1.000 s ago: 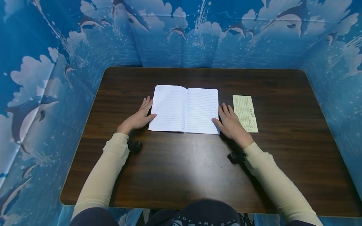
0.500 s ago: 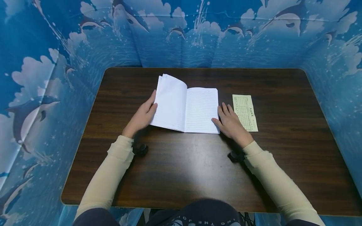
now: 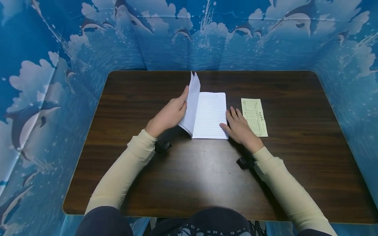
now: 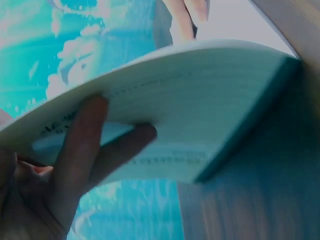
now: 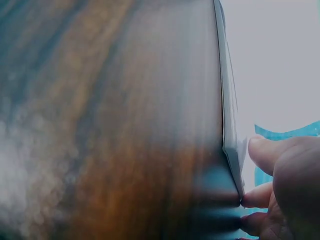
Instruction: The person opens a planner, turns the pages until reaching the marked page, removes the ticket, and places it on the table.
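A lined notebook [image 3: 209, 116] lies open on the table, its right half flat and its left half lifted nearly upright. My left hand [image 3: 170, 113] grips the raised half at its outer edge. In the left wrist view, fingers of that hand [image 4: 75, 155] spread along the outside of the printed cover [image 4: 200, 107], which bows upward; the thumb is mostly out of sight. My right hand [image 3: 240, 127] rests at the notebook's right edge, fingers extended. Its thumb [image 5: 267, 152] lies over the page margin, and its other fingertips meet the edge.
To the right of the right hand, a pale green printed sheet [image 3: 254, 117] with a table of lines lies flat. The dark wooden table [image 3: 206, 183] meets a blue dolphin-print cloth [image 3: 189, 49] behind and at the sides. Black wrist cameras sit under both wrists.
My left hand has taken hold of the notebook's left half, raised it from the table and swung it rightward toward the spine. The right hand has stayed in place.
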Demonstrator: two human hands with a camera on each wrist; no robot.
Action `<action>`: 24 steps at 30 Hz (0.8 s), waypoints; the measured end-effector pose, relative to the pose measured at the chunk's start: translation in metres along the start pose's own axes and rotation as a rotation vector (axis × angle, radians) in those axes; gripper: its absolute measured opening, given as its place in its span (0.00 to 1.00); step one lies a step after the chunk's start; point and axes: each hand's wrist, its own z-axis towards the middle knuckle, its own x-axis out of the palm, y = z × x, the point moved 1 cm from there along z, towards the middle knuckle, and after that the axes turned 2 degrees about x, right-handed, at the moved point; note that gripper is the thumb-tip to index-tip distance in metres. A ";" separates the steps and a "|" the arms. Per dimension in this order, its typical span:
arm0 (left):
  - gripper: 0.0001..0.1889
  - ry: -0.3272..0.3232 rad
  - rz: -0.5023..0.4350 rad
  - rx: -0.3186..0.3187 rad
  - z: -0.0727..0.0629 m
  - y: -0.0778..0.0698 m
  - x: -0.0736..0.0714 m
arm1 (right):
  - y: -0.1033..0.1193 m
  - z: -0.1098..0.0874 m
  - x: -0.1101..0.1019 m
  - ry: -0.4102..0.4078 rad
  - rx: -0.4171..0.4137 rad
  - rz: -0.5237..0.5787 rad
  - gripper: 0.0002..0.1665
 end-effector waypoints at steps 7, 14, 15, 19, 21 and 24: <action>0.32 0.027 0.146 -0.037 0.020 -0.034 0.021 | -0.002 0.000 0.000 0.003 -0.013 0.013 0.47; 0.33 0.127 0.404 -0.107 0.043 -0.069 0.043 | -0.005 0.001 0.001 -0.006 -0.023 0.001 0.46; 0.33 0.141 0.414 -0.117 0.046 -0.072 0.047 | -0.005 0.000 0.002 -0.003 -0.025 0.004 0.46; 0.34 0.183 0.420 -0.153 0.055 -0.077 0.060 | -0.006 -0.002 0.000 0.001 -0.054 0.028 0.46; 0.35 0.195 0.411 -0.170 0.059 -0.078 0.064 | -0.006 -0.004 -0.004 -0.013 -0.068 0.054 0.45; 0.35 0.209 0.383 -0.193 0.063 -0.079 0.068 | -0.007 -0.007 -0.012 -0.060 -0.070 0.113 0.42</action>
